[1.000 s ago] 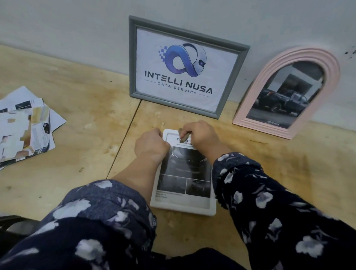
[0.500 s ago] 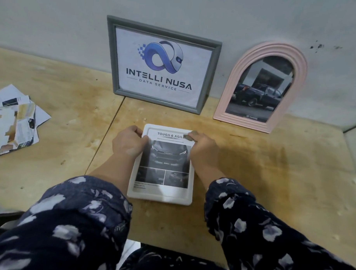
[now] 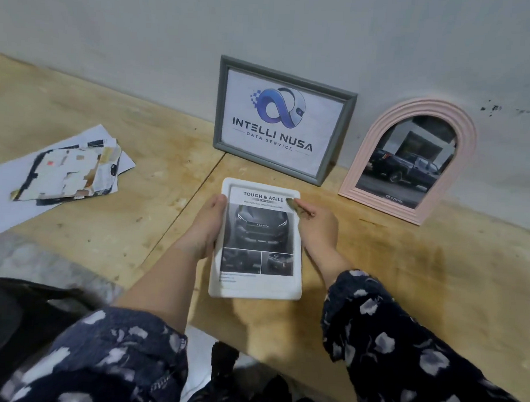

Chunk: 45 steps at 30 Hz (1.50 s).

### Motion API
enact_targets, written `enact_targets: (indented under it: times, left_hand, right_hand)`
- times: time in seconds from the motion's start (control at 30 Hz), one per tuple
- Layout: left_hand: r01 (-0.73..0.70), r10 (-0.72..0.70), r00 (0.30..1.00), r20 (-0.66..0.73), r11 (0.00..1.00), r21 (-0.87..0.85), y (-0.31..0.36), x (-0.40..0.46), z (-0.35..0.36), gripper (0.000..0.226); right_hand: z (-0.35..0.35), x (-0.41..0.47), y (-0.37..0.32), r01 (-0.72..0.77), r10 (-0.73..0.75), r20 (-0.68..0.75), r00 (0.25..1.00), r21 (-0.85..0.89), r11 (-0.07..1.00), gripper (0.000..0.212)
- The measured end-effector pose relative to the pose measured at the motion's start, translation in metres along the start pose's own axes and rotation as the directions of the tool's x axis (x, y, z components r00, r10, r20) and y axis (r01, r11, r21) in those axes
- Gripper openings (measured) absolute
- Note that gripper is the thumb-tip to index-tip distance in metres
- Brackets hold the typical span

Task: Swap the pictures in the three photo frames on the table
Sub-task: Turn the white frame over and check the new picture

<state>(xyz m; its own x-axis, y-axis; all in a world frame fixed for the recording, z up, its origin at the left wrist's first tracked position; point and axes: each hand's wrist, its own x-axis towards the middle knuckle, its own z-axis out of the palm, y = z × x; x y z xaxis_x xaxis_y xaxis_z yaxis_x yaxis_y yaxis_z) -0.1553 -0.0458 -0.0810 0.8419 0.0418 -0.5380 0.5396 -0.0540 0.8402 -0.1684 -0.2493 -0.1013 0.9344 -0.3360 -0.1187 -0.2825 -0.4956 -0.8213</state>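
Three frames in view. White frame (image 3: 256,290) lies flat on the table (image 3: 405,281), between the two hands, picture side up, with a printed car picture (image 3: 258,230) in its recess.

Left hand (image 3: 204,228): fingers curled round the frame's left edge, thumb along the rim, holding it steady. Right hand (image 3: 318,229): thumb and forefinger pinched together at the picture's top right corner, just inside the rim. Can't tell whether the paper is actually between the fingertips or only being pressed.

Beyond the fingertips, leaning on the wall: grey frame (image 3: 220,109) with a logo print, and to its right an arched pink frame (image 3: 466,153) with a truck photo. Well left of the left hand: a loose stack of cut paper (image 3: 66,173).

Handling, my read:
- Picture is thin paper: light, floppy, creases and tears easily. A single corner is the weak place to pull from. Lift the corner only enough to get a finger under, then take it along the top edge.
- White frame looks like light moulded plastic, stiff, smooth rim, so it could slide on the wood. Left hand's clamp on the long edge is the right hold.
- No glazing visible over the print; can't confirm.
- Leaning frames are probably tippy; take them by both side rails.
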Motion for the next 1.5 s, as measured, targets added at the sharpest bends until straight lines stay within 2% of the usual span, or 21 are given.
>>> enact_targets:
  times: [0.07,0.13,0.33,0.43,0.5,0.53,0.6,0.63,0.73,0.8,0.9,0.97,1.03,1.1,1.17,1.23,1.27,1.33,1.4,1.5]
  left_hand:
    - [-0.067,0.066,0.997,-0.042,0.997,-0.027,0.007,-0.006,-0.003,0.034]
    - [-0.141,0.135,0.987,-0.083,0.987,-0.075,0.021,-0.02,-0.008,0.032]
    - [-0.367,0.342,0.911,-0.229,0.927,-0.075,0.062,-0.046,-0.032,0.028]
    - [-0.388,0.352,0.885,-0.304,0.92,-0.063,0.071,-0.052,-0.058,0.029]
    - [-0.403,0.352,0.867,-0.353,0.912,-0.081,0.075,-0.054,-0.073,0.032]
    - [-0.415,0.351,0.849,-0.395,0.906,-0.088,0.077,-0.054,-0.087,0.034]
    - [-0.437,0.354,0.83,-0.432,0.893,-0.107,0.082,-0.048,-0.11,0.035]
    - [-0.453,0.361,0.818,-0.447,0.884,-0.114,0.085,-0.045,-0.124,0.034]
    - [-0.477,0.337,0.789,-0.514,0.863,-0.165,0.098,-0.042,-0.162,0.026]
    - [-0.497,0.352,0.771,-0.531,0.854,-0.154,0.106,-0.039,-0.187,0.025]
    - [-0.53,0.356,0.731,-0.582,0.834,-0.155,0.118,-0.031,-0.231,0.029]
    - [-0.54,0.344,0.703,-0.623,0.828,-0.152,0.13,-0.022,-0.268,0.03]
    - [-0.54,0.33,0.698,-0.635,0.825,-0.165,0.137,-0.013,-0.3,0.03]
    - [-0.545,0.311,0.685,-0.659,0.819,-0.18,0.145,-0.001,-0.336,0.029]
    - [-0.537,0.287,0.686,-0.669,0.82,-0.199,0.146,0.013,-0.363,0.028]
    - [-0.518,0.256,0.703,-0.664,0.823,-0.231,0.146,0.03,-0.386,0.03]
    - [-0.513,0.245,0.71,-0.66,0.822,-0.246,0.146,0.037,-0.393,0.033]
    - [-0.489,0.225,0.734,-0.641,0.83,-0.269,0.146,0.054,-0.406,0.043]
    - [-0.468,0.217,0.76,-0.613,0.837,-0.283,0.147,0.071,-0.415,0.053]
    - [-0.443,0.208,0.784,-0.585,0.847,-0.293,0.148,0.087,-0.418,0.055]
  right_hand:
    - [-0.001,0.001,-0.03,0.181,-0.181,0.012,0.983,-0.139,0.974,0.035]
    - [0.006,0.0,-0.067,0.369,-0.364,0.062,0.929,-0.178,0.912,0.033]
    - [0.032,-0.018,-0.156,0.639,-0.612,0.189,0.768,-0.158,0.753,0.014]
    - [0.036,-0.03,-0.179,0.715,-0.67,0.273,0.69,-0.111,0.691,0.011]
    - [0.042,-0.036,-0.188,0.717,-0.67,0.322,0.669,-0.042,0.696,0.002]
    - [0.052,-0.04,-0.196,0.729,-0.686,0.33,0.648,-0.01,0.684,0.005]
    - [0.065,-0.045,-0.204,0.757,-0.705,0.342,0.621,-0.027,0.653,0.003]
    - [0.074,-0.047,-0.21,0.774,-0.714,0.36,0.601,-0.041,0.631,0.007]
    - [0.097,-0.051,-0.227,0.856,-0.741,0.457,0.492,-0.099,0.507,0.044]
    - [0.113,-0.051,-0.242,0.875,-0.738,0.49,0.464,-0.122,0.469,0.049]
    - [0.144,-0.042,-0.275,0.841,-0.689,0.536,0.488,-0.078,0.535,0.042]
    - [0.17,-0.031,-0.297,0.72,-0.657,0.48,0.582,0.072,0.69,0.045]
    - [0.182,-0.015,-0.309,0.505,-0.566,0.371,0.736,0.256,0.825,0.044]
    - [0.199,0.006,-0.322,0.173,-0.364,0.352,0.862,0.472,0.865,0.041]
    - [0.212,0.026,-0.323,-0.087,-0.168,0.407,0.898,0.537,0.839,0.042]
    - [0.23,0.043,-0.315,-0.193,-0.04,0.443,0.896,0.47,0.861,0.045]
    - [0.238,0.049,-0.309,-0.192,0.001,0.43,0.903,0.401,0.896,0.045]
    - [0.254,0.059,-0.291,-0.044,-0.015,0.359,0.933,0.156,0.987,0.036]
    - [0.27,0.071,-0.268,0.108,-0.079,0.312,0.947,-0.077,0.991,0.034]
    - [0.287,0.082,-0.237,0.11,-0.017,0.371,0.928,-0.232,0.966,0.052]
